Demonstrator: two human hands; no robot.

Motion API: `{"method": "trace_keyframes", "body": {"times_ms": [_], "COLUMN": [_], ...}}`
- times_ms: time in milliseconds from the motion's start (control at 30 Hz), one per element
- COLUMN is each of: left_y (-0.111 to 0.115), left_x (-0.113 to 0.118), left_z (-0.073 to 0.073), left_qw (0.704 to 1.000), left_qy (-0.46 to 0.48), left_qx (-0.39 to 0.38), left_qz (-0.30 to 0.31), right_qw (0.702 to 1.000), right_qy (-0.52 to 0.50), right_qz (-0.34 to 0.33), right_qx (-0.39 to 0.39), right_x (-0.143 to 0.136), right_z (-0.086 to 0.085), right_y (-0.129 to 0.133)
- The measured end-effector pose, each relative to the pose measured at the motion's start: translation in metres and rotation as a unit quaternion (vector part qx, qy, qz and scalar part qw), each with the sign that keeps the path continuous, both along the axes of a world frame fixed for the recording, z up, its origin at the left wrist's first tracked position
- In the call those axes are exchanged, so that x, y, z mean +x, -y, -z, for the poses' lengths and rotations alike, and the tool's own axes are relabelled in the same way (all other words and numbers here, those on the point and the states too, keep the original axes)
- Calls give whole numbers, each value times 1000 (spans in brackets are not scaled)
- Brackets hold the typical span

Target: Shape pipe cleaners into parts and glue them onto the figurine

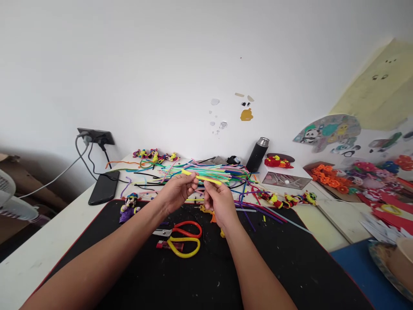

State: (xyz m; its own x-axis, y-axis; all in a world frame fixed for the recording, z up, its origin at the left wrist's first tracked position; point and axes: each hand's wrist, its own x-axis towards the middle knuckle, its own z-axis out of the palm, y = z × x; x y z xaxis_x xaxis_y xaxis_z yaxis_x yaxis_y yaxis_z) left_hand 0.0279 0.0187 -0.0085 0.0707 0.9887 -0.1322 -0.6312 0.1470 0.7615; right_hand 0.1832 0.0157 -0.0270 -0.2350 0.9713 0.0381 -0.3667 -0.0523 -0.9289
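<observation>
A short length of yellow pipe cleaner (201, 177) is stretched between my two hands above the black mat. My left hand (180, 189) pinches it left of its middle, with one end sticking out past the fingers. My right hand (220, 201) grips it near the right end between thumb and finger. Behind them lies a heap of many-coloured pipe cleaners (213, 172). Below my hands, scissors with one red and one yellow handle (183, 252) rest on the mat beside a red lighter (171, 246). Partly hidden by my right hand is a small orange-yellow piece (208, 212).
A purple-clad pipe-cleaner figure (129, 209) sits at the mat's left, near a black phone (104, 187). Behind stand a black flask (257, 155) and a white box (284, 177). More small figures (287, 199) lie at right. A power strip (97, 136) hangs on the wall.
</observation>
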Motion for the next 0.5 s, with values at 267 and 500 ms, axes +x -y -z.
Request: {"method": "trace_keyframes", "body": {"times_ms": [267,500], "left_y": [1,-1], "left_x": [4,2], "left_z": [6,11], "left_qw": [999,997], "left_qy": [-25,-58], "left_qx": [-14,16], "left_qz": [27,50], "right_qw": [999,999], "right_qy": [8,11], "right_qz": [27,23], "right_qx": [30,36], "right_x": [1,2], "right_z": [3,3], "right_y": [-3,-2]}}
